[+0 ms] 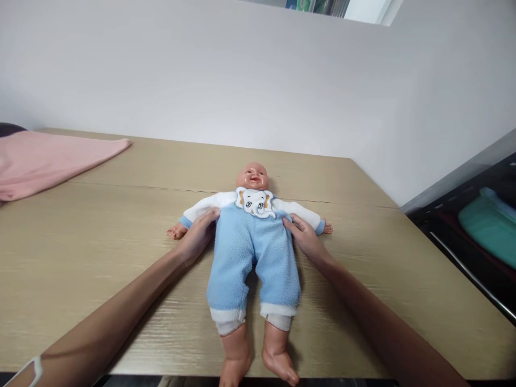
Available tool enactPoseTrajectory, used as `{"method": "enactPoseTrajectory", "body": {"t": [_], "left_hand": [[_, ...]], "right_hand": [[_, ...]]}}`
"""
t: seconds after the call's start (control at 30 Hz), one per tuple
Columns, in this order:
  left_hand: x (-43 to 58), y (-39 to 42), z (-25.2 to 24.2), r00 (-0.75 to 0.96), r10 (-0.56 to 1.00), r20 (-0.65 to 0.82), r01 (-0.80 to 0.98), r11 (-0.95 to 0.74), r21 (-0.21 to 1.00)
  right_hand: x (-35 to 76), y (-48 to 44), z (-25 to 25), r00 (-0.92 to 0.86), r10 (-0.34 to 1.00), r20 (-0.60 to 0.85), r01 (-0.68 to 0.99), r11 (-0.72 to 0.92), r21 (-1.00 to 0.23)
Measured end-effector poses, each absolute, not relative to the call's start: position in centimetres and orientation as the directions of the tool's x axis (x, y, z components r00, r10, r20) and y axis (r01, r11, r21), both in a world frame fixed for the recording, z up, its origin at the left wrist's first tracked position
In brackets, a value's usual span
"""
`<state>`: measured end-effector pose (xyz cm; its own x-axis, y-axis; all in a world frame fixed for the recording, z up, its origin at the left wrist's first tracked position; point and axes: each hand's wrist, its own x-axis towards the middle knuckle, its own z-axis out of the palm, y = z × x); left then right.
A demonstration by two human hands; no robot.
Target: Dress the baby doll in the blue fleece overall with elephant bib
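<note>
A baby doll (253,252) lies on its back in the middle of a wooden table (363,279), head away from me, feet at the near edge. It wears a fuzzy blue romper with white sleeves and an elephant bib. My left hand (199,234) grips the doll's side under its arm, fingers wrapped round the torso. My right hand (303,235) holds the other side the same way, thumb on the blue fabric.
A pink cloth (44,161) is spread on the table's far left corner. A white wall rises behind the table. To the right stands a dark rack (463,236) holding a teal item (489,223).
</note>
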<state>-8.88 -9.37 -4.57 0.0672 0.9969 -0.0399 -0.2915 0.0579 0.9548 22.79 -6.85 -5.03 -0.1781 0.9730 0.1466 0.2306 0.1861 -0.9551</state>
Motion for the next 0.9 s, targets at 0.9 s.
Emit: {"method": "enactPoseTrajectory", "body": {"t": [0.9], "left_hand": [[-11.0,-9.2,-3.8,0.192,0.944,0.267,0.665,-0.325,0.672]], "right_hand": [[30.5,-6.3,-0.5,-0.321,0.820,0.474,0.786,0.510,-0.350]]}}
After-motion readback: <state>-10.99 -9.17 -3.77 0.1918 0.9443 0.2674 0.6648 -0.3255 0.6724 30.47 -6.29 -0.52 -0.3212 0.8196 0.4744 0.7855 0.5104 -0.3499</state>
